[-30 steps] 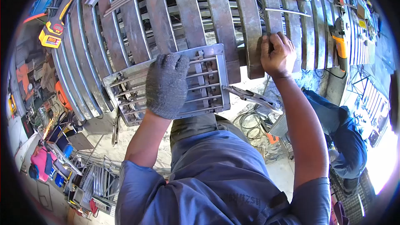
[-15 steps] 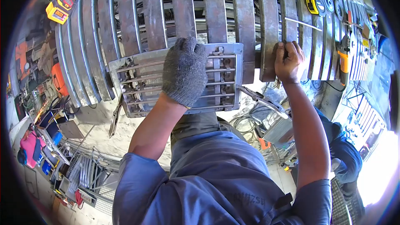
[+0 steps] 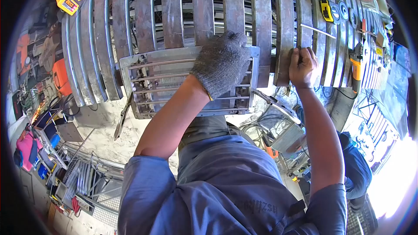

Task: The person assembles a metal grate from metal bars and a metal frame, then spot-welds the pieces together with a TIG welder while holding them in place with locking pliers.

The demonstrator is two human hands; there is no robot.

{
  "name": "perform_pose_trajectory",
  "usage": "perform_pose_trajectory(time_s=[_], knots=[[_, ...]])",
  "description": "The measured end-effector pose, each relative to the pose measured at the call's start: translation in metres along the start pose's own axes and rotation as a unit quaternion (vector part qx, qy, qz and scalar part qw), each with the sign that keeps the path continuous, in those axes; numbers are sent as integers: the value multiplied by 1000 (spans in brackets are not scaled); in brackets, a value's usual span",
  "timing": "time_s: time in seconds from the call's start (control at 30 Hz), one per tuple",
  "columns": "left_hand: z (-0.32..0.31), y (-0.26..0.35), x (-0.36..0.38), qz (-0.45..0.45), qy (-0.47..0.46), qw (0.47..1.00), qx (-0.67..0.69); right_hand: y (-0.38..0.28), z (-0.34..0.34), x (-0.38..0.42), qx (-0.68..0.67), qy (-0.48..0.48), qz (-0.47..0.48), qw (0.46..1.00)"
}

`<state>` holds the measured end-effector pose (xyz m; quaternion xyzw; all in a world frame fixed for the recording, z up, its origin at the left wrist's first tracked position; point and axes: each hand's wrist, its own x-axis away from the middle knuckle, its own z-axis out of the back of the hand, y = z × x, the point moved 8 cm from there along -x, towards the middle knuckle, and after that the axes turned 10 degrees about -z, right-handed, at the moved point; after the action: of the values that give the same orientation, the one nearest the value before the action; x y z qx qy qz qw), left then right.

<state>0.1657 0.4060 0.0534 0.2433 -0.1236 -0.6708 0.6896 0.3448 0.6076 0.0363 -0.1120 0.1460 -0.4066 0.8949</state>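
Observation:
A metal frame with several thin crosswise rods (image 3: 156, 62) lies at the near edge of the slatted steel table (image 3: 172, 13). My left hand (image 3: 223, 63), in a grey knit glove, is over the frame's upper right part with its fingers curled; what they hold, if anything, is hidden. Bare, my right hand (image 3: 303, 67) rests curled on a table slat to the right of the frame, with nothing I can make out in it. Locking pliers (image 3: 278, 105) grip the frame's right side, and another pair (image 3: 123, 116) hangs at its left side.
A yellow tool (image 3: 69, 1) lies at the upper left. Toward the upper right are a yellow tape measure (image 3: 326, 10), grinding discs (image 3: 344, 11), a thin rod (image 3: 318, 31) and an orange-bodied grinder (image 3: 356, 69). A co-worker (image 3: 357, 167) is at the lower right.
My left hand has moved right across the frame, from its middle to its upper right part. My right hand stays curled at the same slat. The view has shifted slightly.

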Motion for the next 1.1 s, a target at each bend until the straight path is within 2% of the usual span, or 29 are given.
perform_pose_trajectory(time_s=[0.17,0.27,0.37,0.67,0.87,0.97,1.1], knots=[[-1,3,2,-5,33,999,8,1,-1,0,8,-2,5,1000],[-10,-1,4,9,-13,1000,1,2,-1,1,9,-2,4,1000],[-3,-1,7,11,41,999,6,2,-2,0,5,-4,1,1000],[-1,-1,9,-10,79,997,0,1,-1,0,12,-5,0,1000],[15,0,14,46,73,995,53,-1,1,0,2,-5,-4,1000],[39,-5,29,52,123,991,33,0,1,0,8,-12,-8,1000],[50,-13,52,71,130,989,6,-3,5,0,10,-13,-11,1000]])
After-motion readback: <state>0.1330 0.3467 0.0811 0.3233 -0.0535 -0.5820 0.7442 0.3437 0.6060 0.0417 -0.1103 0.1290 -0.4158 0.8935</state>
